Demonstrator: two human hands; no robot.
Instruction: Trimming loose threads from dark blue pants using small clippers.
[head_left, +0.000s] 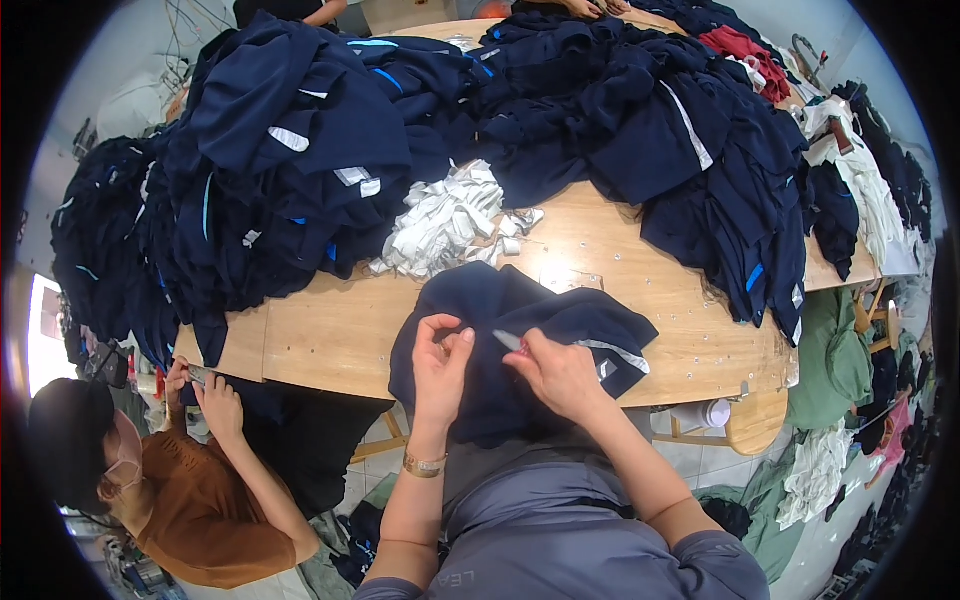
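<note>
A dark navy garment [520, 300] with a white strip lies in loose folds over the near table edge and down onto my lap. Above its left part is my left hand [440, 368], palm partly turned up, fingers curled and thumb bent toward them. Whether a thread or other small thing sits in that pinch is too fine to make out. My right hand [560, 375] is closed around a small grey pointed blade [507, 340], whose tip points left toward my left hand. The rest of this tool is hidden in my fingers.
Big heaps of navy garments [290, 150] cover the far and left table [700, 350]. A pile of white strips [450, 220] lies beyond my garment. At left, close by, a person in a brown top [210, 500] works. Green cloth [830, 360] hangs at right.
</note>
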